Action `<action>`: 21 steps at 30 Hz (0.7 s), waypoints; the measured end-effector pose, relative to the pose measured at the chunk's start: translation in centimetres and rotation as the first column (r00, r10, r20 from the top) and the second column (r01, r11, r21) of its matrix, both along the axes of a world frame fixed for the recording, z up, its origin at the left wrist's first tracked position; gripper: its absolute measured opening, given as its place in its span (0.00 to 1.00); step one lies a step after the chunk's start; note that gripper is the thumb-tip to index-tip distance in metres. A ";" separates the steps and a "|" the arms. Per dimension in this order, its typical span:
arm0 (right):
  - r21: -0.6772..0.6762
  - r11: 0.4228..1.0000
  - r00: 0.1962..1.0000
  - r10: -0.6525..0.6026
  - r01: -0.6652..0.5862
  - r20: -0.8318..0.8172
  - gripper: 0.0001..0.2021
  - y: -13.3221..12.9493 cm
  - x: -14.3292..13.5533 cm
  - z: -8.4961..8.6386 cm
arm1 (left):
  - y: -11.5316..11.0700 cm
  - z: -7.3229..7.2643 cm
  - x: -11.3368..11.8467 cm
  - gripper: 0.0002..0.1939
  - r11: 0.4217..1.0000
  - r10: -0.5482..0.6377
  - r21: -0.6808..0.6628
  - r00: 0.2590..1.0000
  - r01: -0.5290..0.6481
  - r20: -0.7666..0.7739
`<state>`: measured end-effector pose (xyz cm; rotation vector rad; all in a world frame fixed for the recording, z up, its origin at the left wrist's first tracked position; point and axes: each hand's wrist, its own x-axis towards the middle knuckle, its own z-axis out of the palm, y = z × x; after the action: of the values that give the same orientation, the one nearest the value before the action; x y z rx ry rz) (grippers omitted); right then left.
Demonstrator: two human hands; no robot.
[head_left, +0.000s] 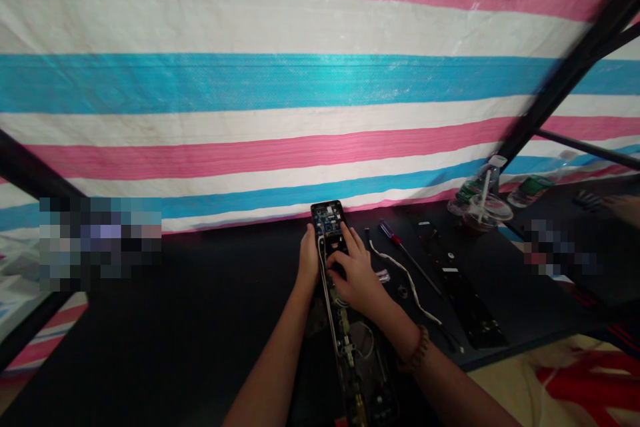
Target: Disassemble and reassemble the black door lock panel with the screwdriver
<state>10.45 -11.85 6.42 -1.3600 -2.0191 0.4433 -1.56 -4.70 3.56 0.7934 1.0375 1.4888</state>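
Note:
A long, narrow black electronic device [345,330] lies lengthwise in front of me, its inside exposed. At its far end sits a blue circuit board [329,220], and brass-coloured fittings show toward the near end. A white cable [324,273] runs along its left side. My left hand [309,257] grips the device's left edge beside the board. My right hand [353,270] is over the device just below the board, thumb and index finger pinched together, other fingers resting toward the board. Whatever is between those fingertips is too small to make out.
Right of the device lie a loose white cable [407,273], a screwdriver [410,257] and a long black panel [463,290] on the black table [200,333]. Farther right stand a plastic cup [483,213] and bottles. Another person's hand [623,207] shows at the right edge.

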 end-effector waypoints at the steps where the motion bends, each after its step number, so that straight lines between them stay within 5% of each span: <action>1: -0.006 1.000 1.000 -0.002 0.002 -0.012 0.08 0.0 0.0 0.0 | 0.0 0.0 0.0 0.33 1.000 0.007 0.005 1.000 -0.007 0.003; 21: -0.083 0.995 0.992 0.036 -0.047 -0.124 0.10 1.2 0.4 -0.7 | 0.5 -0.6 0.2 0.31 0.999 0.040 -0.012 0.992 -0.038 0.120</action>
<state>10.83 -10.63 5.75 -1.3105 -1.9505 0.6240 -1.37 -4.23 2.99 0.6712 0.9737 1.5444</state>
